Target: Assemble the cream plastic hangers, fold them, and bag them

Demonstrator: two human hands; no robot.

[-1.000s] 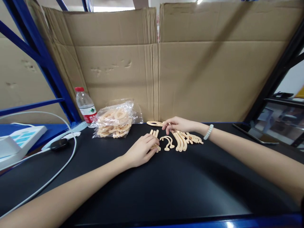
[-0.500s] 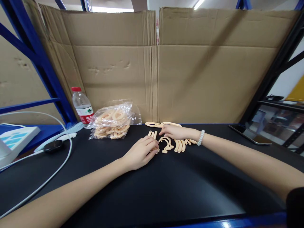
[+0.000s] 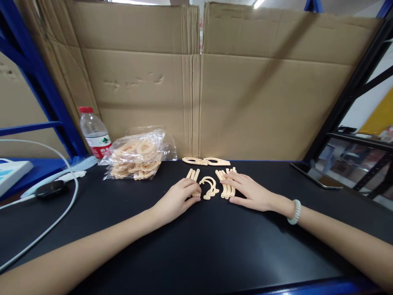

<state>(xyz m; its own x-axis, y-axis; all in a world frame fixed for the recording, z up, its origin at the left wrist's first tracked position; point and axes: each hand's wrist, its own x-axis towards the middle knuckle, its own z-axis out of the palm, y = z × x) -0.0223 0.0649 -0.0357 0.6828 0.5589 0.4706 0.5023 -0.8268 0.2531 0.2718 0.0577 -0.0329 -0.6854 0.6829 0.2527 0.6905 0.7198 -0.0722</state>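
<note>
Left of the slender, cream, hook-shaped pieces (image 3: 212,187), the left hand (image 3: 177,198) curls over narrow cream strips (image 3: 197,175), its grip unclear. Right of the hooks, the right hand (image 3: 250,193) lies loosely spread on slightly bowed cream strips (image 3: 227,191). Beyond the hooks are flat cream pieces with long oval openings (image 3: 203,162).

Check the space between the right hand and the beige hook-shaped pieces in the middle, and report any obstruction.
The row of beige strips is in the way: it lies partly under the right hand and just past its fingertips, toward the hook-shaped pieces.
</note>
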